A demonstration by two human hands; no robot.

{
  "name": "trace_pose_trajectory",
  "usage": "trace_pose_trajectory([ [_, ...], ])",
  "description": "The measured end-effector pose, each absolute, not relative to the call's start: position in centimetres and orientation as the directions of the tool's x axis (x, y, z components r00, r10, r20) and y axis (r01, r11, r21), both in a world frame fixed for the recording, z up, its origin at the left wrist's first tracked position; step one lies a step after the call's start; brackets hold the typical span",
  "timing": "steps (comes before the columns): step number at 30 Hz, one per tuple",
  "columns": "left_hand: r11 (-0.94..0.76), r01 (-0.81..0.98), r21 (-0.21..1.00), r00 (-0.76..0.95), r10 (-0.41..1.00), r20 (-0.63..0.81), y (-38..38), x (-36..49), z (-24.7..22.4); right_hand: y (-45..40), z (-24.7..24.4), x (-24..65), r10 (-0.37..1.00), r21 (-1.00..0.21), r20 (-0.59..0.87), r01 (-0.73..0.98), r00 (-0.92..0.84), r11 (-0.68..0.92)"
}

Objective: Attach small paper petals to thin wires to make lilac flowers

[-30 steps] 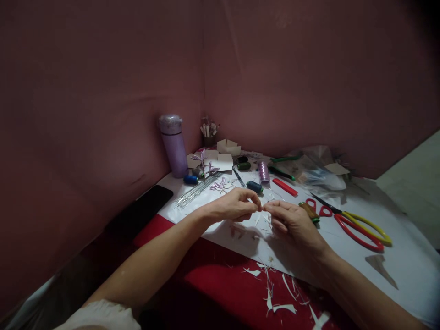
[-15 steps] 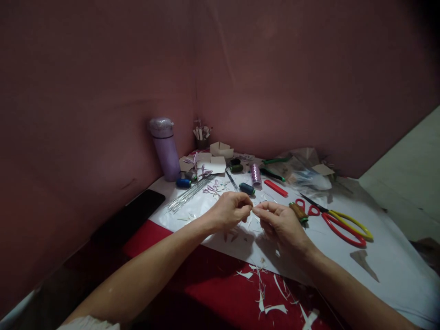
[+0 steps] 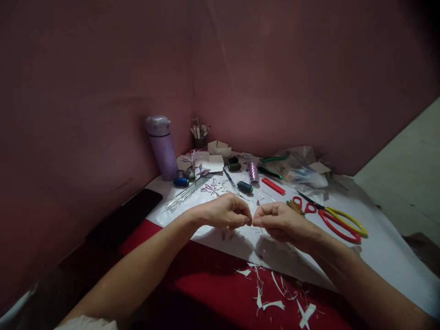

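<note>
Over the white sheet [image 3: 381, 238], my left hand [image 3: 230, 211] is closed in a pinch, its fingertips turned toward the right. Facing it, my right hand [image 3: 280, 222] also pinches, with its fingertips close beside the left ones. Whatever lies between the fingers is too small to make out. Behind the hands are a dark teal thread spool [image 3: 245, 187] and a purple spool [image 3: 253, 173]. A brown-gold spool [image 3: 295, 207] is partly hidden behind my right hand. Purple wrapped sprigs [image 3: 210, 185] lie beyond my left hand, beside thin wires [image 3: 184, 197].
Red-and-yellow scissors [image 3: 340, 222] and a red strip [image 3: 273, 186] lie to the right. Green-handled pliers [image 3: 270, 172] and a plastic bag [image 3: 302, 172] are behind. A purple bottle [image 3: 163, 151] and black phone-like slab [image 3: 125, 217] stand left. Paper scraps [image 3: 274, 304] litter the red cloth [image 3: 206, 284].
Both hands have lowered slightly, still pinching with fingertips close together. My right forearm and hand lie flatter, covering more of the brown-gold spool. The view has shifted a little.
</note>
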State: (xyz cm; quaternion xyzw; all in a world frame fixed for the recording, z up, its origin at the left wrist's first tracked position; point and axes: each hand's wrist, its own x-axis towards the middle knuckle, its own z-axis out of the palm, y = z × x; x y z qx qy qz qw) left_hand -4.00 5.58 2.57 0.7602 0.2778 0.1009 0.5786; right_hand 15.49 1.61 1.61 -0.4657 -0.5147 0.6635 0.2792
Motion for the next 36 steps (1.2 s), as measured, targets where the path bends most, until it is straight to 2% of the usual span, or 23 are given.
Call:
trace_pose_trajectory([
  [3, -0.374, 0.394, 0.840, 0.765, 0.640, -0.074, 5.3, -3.5, 2.3, 1.6, 1.2, 15.2, 0.881, -0.946, -0.324, 0.107, -0.345, -0.306],
  [6, -0.606, 0.451, 0.655, 0.756, 0.649, 0.080, 5.2, -3.2, 2.2, 1.6, 1.0, 14.9, 0.902, -0.952, -0.306, 0.111, -0.305, -0.285],
  [11, -0.751, 0.481, 0.453, 0.722, 0.632, 0.281, 5.3, -3.1, 1.6, 1.5, 1.4, 14.9, 0.932, -0.969, -0.245, 0.067, -0.267, -0.236],
  [15, -0.801, 0.476, 0.363, 0.744, 0.587, 0.318, 5.3, -3.1, 1.2, 1.5, 1.5, 14.8, 0.942, -0.976, -0.214, 0.094, -0.260, -0.195],
  [25, -0.783, 0.549, 0.293, 0.714, 0.622, 0.323, 5.0, -2.7, 1.5, 1.4, 1.2, 14.4, 0.961, -0.985, -0.173, 0.048, -0.217, -0.167],
  [33, -0.779, 0.597, 0.194, 0.630, 0.604, 0.488, 5.1, -2.5, 0.9, 1.3, 1.5, 14.1, 0.971, -0.987, -0.157, -0.012, -0.179, -0.162],
  [36, -0.776, 0.614, 0.145, 0.627, 0.591, 0.507, 5.0, -2.5, 1.1, 1.2, 1.4, 13.9, 0.982, -0.992, -0.123, -0.015, -0.144, -0.127],
])
